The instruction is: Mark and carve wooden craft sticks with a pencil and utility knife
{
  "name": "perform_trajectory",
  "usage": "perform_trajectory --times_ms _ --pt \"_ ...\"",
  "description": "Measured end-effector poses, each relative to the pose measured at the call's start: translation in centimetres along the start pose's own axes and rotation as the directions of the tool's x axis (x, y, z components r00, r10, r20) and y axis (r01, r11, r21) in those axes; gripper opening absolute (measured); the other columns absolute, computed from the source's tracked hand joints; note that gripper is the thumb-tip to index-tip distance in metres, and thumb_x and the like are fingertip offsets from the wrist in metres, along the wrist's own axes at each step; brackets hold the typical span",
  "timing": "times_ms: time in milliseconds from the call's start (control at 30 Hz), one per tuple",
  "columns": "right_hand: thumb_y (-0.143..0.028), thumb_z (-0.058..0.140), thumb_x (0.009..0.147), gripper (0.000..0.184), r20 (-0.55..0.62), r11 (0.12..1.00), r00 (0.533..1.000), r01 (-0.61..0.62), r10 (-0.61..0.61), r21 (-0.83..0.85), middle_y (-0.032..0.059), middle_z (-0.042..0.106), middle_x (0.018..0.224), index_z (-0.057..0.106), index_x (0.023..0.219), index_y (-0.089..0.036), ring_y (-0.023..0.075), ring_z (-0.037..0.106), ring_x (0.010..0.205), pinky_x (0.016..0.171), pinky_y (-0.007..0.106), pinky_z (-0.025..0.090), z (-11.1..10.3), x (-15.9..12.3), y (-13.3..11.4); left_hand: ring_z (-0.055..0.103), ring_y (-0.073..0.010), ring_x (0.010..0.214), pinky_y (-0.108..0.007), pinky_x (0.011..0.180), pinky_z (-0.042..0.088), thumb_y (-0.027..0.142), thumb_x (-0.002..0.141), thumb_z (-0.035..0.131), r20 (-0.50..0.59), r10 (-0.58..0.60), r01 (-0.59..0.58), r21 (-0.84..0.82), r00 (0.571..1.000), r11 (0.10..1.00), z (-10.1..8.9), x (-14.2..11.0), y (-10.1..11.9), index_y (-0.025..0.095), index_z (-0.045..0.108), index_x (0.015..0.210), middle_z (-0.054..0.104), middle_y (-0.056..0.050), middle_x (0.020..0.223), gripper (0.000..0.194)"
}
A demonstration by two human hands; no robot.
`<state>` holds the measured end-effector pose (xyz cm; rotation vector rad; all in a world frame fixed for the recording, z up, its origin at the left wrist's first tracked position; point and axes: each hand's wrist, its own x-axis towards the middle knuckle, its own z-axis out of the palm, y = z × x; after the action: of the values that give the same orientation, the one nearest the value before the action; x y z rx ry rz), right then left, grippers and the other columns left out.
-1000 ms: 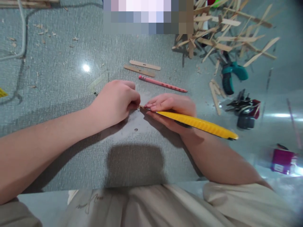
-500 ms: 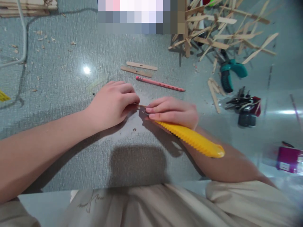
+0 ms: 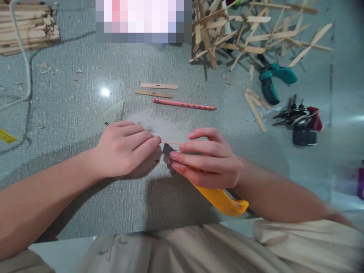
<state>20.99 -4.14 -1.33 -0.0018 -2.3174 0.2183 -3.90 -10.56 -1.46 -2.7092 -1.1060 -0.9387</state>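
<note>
My left hand (image 3: 127, 149) is closed on one end of a thin wooden craft stick (image 3: 172, 143), seen edge-on between my hands. My right hand (image 3: 212, 159) grips a yellow-handled utility knife (image 3: 222, 199), its handle pointing down and right toward me. The knife's dark blade (image 3: 167, 149) meets the stick close to my left fingertips. My right index finger is raised, and another right finger lies near the stick's far end. Under both hands is a patch of pale dust (image 3: 159, 125). Beyond them lie a pink pencil (image 3: 184, 104) and two craft sticks (image 3: 159, 86) with small dark slots.
A tangled heap of craft sticks (image 3: 250, 38) spreads at the back right, with teal-handled pliers (image 3: 269, 85) below it. Farther right sits a cluster of small dark tools (image 3: 301, 117). Bundled sticks (image 3: 28, 30) and a white cable (image 3: 27, 64) are at the left.
Both hands sit lower in view, and my right fingers have spread, with the index finger lifted. The knife has turned and its handle end has dropped toward me; its blade shows more clearly.
</note>
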Motion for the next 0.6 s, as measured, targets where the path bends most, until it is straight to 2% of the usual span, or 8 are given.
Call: perform_trajectory --times_ms 133,300,400,600 --pt "-0.01 0.074 0.088 0.031 -0.016 0.998 0.998 0.054 -0.054 -0.028 -0.0067 0.081 0.087 0.067 0.063 -0.026 0.0104 0.065 0.079 0.083 0.033 0.061 -0.1 -0.2 -0.3 0.072 -0.016 0.071 -0.028 0.06 0.054 0.013 0.103 0.052 -0.006 0.093 -0.093 -0.025 0.996 0.995 -0.8 0.2 -0.1 0.016 0.066 0.099 0.077 -0.004 0.083 0.015" --pt "-0.014 0.076 0.089 0.027 0.01 0.973 0.974 0.225 -0.225 -0.049 -0.0072 0.081 0.084 0.073 0.068 -0.03 0.013 0.063 0.08 0.072 0.029 0.061 -0.6 0.1 0.1 0.071 -0.0166 0.07 -0.029 0.06 0.055 0.011 0.102 0.054 -0.035 0.145 -0.146 -0.042 0.989 0.988 -1.3 0.5 0.1 0.014 0.067 0.099 0.078 -0.007 0.083 0.014" --pt "-0.013 0.077 0.088 0.026 0.022 0.975 0.975 0.222 -0.222 -0.025 -0.0048 0.081 0.085 0.074 0.067 -0.029 0.0137 0.064 0.079 0.07 0.028 0.062 -0.8 0.2 0.2 0.071 -0.0156 0.073 -0.028 0.063 0.056 0.01 0.102 0.053 -0.035 0.156 -0.157 -0.031 0.987 0.987 -1.3 0.5 0.2 0.017 0.069 0.097 0.078 -0.005 0.086 0.017" --pt "-0.012 0.075 0.09 0.027 0.034 0.97 0.97 0.243 -0.243 0.008 -0.0042 0.081 0.085 0.073 0.069 -0.029 0.0127 0.065 0.081 0.072 0.024 0.066 -1.1 0.3 0.0 0.072 -0.0166 0.073 -0.029 0.063 0.057 0.009 0.101 0.055 -0.062 0.172 -0.175 -0.06 0.983 0.983 -1.5 0.6 0.4 0.013 0.071 0.096 0.078 -0.007 0.085 0.016"
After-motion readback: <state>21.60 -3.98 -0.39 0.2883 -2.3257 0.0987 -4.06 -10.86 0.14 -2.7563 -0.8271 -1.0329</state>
